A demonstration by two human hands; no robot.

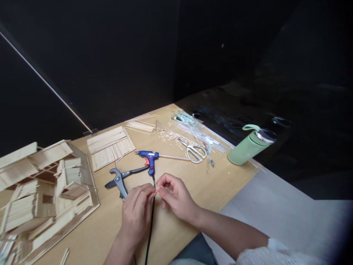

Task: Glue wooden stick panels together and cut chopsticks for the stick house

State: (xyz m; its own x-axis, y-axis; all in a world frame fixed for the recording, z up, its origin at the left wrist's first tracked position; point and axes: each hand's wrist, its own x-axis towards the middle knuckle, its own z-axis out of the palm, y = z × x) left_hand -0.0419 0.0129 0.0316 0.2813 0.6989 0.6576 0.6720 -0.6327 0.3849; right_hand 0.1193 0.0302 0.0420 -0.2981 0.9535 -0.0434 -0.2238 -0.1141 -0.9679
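Note:
My left hand (138, 208) and my right hand (176, 195) meet fingertip to fingertip over the table, both in a pinch. Whatever lies between the fingertips is too small to make out. Just beyond them is a blue glue gun (151, 162) with an orange trigger, its black cable (150, 232) running toward me under the hands. Grey cutters (119, 180) lie beside the left hand, their far handle reaching to the glue gun. A clear glue stick (173, 157) extends from the gun's back toward white-handled scissors (196, 151).
At the left stands a wooden stick model house (46, 198). Behind the cutters lies a flat stick panel (110, 145), with loose sticks (140, 125) beyond. Small cut pieces (171, 137), clear plastic packaging (190, 123) and a green bottle (246, 149) are farther right. A dark wall (110, 62) borders the table.

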